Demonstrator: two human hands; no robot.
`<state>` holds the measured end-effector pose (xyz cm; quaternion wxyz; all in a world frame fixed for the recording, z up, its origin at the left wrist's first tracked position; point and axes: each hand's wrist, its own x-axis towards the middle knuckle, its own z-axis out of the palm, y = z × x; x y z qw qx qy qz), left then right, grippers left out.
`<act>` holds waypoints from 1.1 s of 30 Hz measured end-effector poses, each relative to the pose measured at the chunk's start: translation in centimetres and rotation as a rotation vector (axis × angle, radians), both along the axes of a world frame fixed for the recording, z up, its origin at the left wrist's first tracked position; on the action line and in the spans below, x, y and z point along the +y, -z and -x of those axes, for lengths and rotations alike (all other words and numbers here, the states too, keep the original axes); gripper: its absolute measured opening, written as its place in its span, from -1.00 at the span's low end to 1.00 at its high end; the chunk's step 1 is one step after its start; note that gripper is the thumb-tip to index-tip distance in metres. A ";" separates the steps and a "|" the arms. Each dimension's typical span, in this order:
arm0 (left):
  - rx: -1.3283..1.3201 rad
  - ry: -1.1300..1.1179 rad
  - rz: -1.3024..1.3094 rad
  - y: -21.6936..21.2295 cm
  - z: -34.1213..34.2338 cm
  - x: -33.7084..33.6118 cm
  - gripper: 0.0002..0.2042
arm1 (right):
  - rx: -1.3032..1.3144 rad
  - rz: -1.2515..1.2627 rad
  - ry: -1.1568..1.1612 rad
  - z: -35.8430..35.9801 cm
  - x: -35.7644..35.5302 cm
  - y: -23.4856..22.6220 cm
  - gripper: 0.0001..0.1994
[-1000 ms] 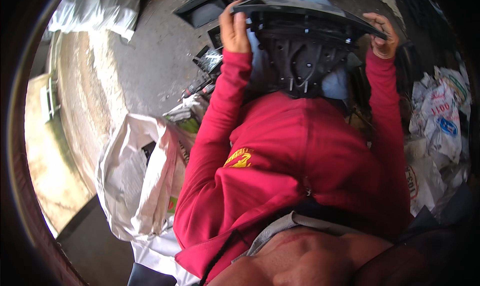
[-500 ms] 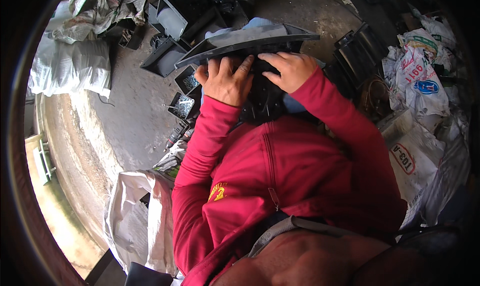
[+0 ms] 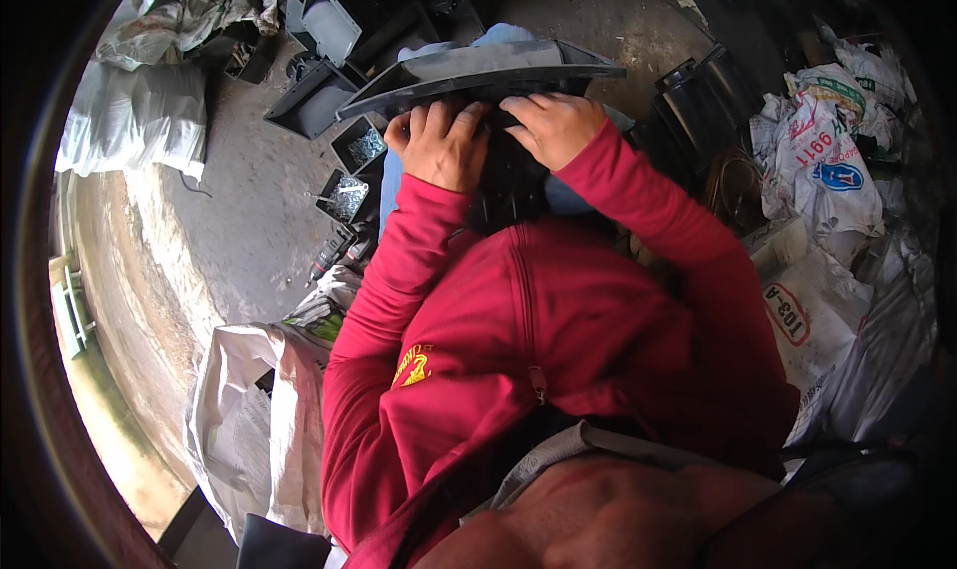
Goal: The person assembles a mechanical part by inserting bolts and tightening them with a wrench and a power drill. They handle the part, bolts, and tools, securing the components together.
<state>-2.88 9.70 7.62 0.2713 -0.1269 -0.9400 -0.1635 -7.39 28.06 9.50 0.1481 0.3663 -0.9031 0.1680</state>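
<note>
At upper centre of the frame, the left hand [image 3: 442, 147] and right hand [image 3: 553, 126] lie side by side, fingers [image 3: 436, 123] spread flat and curled against the underside of a dark plastic panel [image 3: 478, 71]. Left of them, small trays of screws [image 3: 351, 170] and a cordless drill [image 3: 334, 252] lie on the concrete floor [image 3: 229, 220]. White sacks [image 3: 822, 160] crowd the right. The panel's long axis runs left to right, its right end tilted slightly upward.

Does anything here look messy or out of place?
Yes: the concrete floor is cluttered. Crumpled white sacks lie heaped at right, and small trays of screws sit on the ground. Both hands, left hand and right hand, press a dark plastic panel.
</note>
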 end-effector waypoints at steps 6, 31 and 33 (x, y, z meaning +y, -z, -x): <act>0.063 0.056 -0.026 0.3 0.7 -1.0 -0.60 | -0.016 -0.011 -0.024 0.4 -0.3 -0.3 -0.68; -0.065 0.399 -0.087 -2.2 -3.1 1.3 -0.75 | -2.129 1.603 0.036 -5.0 -0.9 -0.1 -0.45; -0.145 0.458 -0.115 -2.5 -3.0 0.9 -0.77 | -2.195 1.607 -0.033 -5.0 -0.6 0.0 -0.46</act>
